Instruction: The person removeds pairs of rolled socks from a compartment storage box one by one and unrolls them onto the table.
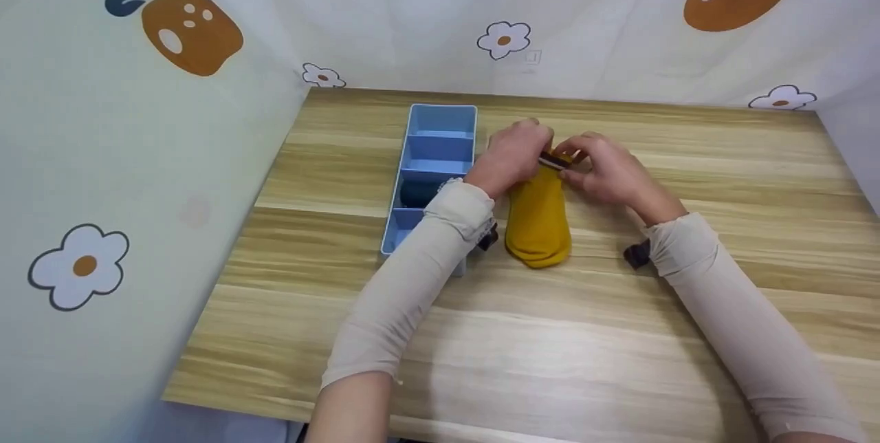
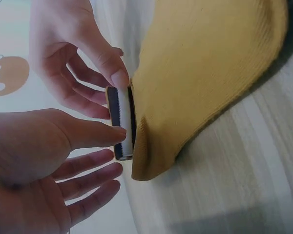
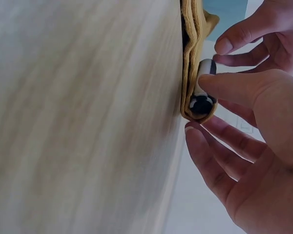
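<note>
A mustard-yellow sock lies flat on the table, its far end turned up around a dark-and-white strip whose kind I cannot tell. At the left of that end, my left hand pinches the turned-up edge, thumb on the strip and fingers behind. From the right, my right hand pinches the same edge with thumb and fingertips. The right wrist view shows the sock's layers edge-on, with the strip's rounded, black-and-white end under the right thumb.
Left of the sock stands a light-blue divided box; one compartment contains a dark rolled item, and the left forearm covers part of the box. Behind the wooden table hangs a patterned curtain. Small dark devices sit at both wrists.
</note>
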Tool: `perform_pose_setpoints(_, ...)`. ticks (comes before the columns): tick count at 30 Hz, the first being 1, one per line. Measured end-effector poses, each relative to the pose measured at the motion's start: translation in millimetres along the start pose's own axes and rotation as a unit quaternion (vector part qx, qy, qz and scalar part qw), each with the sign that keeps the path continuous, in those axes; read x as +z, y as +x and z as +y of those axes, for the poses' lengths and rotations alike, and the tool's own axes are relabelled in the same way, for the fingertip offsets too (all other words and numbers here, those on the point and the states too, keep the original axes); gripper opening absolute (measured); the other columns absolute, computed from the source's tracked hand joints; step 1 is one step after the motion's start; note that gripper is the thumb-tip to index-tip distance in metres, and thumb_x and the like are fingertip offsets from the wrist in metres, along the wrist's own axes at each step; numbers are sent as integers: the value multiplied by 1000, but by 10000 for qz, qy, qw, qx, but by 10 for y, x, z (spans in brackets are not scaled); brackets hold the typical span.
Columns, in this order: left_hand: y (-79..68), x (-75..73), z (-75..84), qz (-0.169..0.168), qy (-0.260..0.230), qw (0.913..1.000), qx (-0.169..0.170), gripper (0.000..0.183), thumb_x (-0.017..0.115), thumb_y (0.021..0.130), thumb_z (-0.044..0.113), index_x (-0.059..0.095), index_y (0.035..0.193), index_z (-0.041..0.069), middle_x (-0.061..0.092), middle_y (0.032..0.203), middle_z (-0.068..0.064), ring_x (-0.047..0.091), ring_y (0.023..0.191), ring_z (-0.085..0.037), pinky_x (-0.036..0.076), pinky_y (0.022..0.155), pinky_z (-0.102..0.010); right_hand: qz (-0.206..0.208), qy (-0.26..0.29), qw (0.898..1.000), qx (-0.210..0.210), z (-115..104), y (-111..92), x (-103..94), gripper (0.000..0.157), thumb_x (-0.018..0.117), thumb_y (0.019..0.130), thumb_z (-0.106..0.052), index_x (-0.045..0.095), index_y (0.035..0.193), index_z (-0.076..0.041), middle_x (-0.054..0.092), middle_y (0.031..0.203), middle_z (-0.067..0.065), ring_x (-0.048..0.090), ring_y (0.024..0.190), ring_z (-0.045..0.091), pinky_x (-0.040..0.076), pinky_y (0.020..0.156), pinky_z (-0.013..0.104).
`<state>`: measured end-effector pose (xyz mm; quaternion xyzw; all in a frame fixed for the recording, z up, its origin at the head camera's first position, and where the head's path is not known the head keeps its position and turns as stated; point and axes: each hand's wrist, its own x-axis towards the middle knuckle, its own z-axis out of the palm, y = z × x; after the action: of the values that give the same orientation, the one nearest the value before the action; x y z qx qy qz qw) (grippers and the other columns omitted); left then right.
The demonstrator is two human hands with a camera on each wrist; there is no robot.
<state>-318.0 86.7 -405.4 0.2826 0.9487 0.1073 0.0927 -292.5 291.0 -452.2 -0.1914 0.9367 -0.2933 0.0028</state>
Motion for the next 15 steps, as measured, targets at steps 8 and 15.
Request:
perform_pose_setpoints(8,137,52,-29,56,202,9998,-18,30,71,101,5,67,129,16,69,121,-4,63,102,-19,61,92,-34,38,-51,9999,90,23,68,3,28,75,98,-4,74,126,-2,77,120,19,75,110,37,58,101,57)
perform_pose_setpoints(15,242,76,0,250,186,9994,-180,20,58,110,8,72,123,14,72,120,-5,67,102,-21,62,90,-36,95,-115,9999,60,23,97,-17,27,68,101,-3,75,127,-7,80,120,17,77,109,36,59,100,57)
